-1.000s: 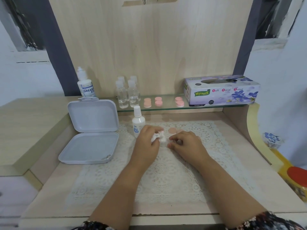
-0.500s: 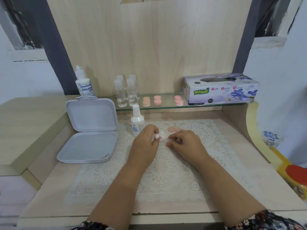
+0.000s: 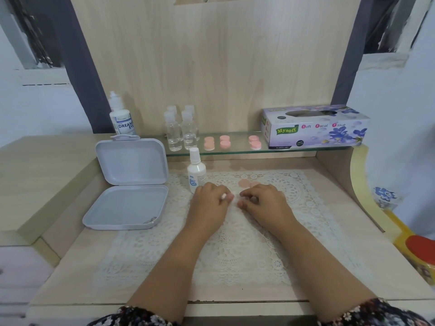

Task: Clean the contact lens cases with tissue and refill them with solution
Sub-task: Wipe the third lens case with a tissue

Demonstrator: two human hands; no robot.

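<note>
Your left hand [image 3: 208,202] rests on the lace mat [image 3: 235,255], fingers curled round a small wad of tissue [image 3: 223,196] that shows white at the fingertips. Your right hand [image 3: 263,203] lies just beside it, fingers curled down onto the mat; what they pinch is hidden, so I cannot tell. A pink cap [image 3: 243,184] lies on the mat just beyond your right hand. A white spray bottle [image 3: 196,171] stands near your left hand. More pink cases [image 3: 224,141] sit on the glass shelf [image 3: 235,150], beside the tissue box [image 3: 315,127].
</note>
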